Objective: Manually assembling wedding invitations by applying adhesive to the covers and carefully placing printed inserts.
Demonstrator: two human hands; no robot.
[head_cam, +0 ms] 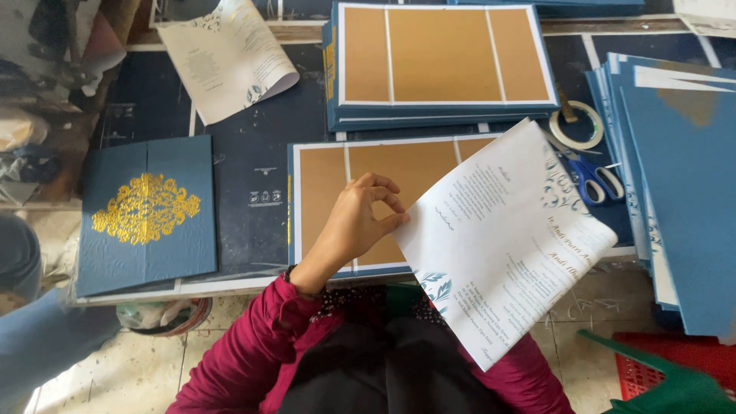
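My left hand (355, 224) pinches the left edge of a white printed sheet (506, 238) with blue leaf motifs, held tilted over the table's near edge. Under the hand lies an opened card cover (326, 192), brown board panels framed in white and blue. My right hand is hidden behind the sheet; only its magenta sleeve (529, 376) shows below. A closed blue card with a gold ornament (146, 215) lies to the left.
A stack of opened brown-panel covers (441, 54) sits at the back. Another printed sheet (230, 57) lies back left. Blue-handled scissors (590, 176) and a tape roll (576, 124) lie right, beside a pile of blue covers (682, 199). A green and red stool (659, 376) stands lower right.
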